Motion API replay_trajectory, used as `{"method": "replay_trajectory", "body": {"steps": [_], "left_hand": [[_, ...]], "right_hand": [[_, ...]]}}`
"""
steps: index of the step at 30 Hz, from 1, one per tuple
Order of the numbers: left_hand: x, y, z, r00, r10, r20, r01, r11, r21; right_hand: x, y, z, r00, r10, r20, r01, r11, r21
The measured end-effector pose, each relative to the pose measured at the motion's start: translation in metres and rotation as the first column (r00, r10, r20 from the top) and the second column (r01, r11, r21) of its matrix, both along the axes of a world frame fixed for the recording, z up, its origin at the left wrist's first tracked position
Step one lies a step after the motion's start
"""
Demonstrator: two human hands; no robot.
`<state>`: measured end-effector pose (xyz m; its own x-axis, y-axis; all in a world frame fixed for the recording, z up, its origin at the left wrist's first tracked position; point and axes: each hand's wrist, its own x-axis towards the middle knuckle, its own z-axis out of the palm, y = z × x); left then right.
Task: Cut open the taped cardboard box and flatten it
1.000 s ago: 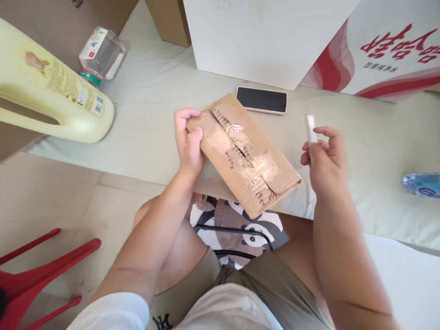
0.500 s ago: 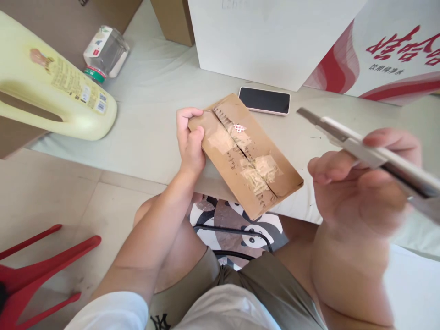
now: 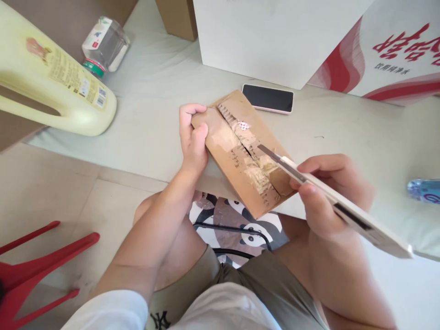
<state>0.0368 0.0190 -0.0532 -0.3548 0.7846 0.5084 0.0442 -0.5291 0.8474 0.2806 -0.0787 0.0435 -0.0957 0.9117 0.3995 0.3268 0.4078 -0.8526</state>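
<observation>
Fingers [image 3: 323, 164] snug around utility knife [image 3: 343, 208]

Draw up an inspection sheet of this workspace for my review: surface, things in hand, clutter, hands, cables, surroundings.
Surface: pale cloth cover, slightly creased.
Things in hand: taped cardboard box, seam partly open; utility knife, blade out over the box, contact unclear.
Clutter: phone beyond the box; yellow jug and clear jar at left; bottle at right.
Hands: left hand grips the box's left end; right hand holds the knife.
Cables: nothing seen.
Surroundings: white carton behind; red legs on tiled floor.
</observation>
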Motion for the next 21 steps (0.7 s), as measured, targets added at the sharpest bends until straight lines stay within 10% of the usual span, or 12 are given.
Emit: {"method": "replay_trajectory", "body": {"steps": [21], "left_hand": [[-0.002,0.002,-0.005,1.0,-0.018,-0.005,0.018,1.0,-0.022]], "right_hand": [[-0.01,0.009,0.002,0.987,0.063,0.148,-0.085,0.985,0.148]]}}
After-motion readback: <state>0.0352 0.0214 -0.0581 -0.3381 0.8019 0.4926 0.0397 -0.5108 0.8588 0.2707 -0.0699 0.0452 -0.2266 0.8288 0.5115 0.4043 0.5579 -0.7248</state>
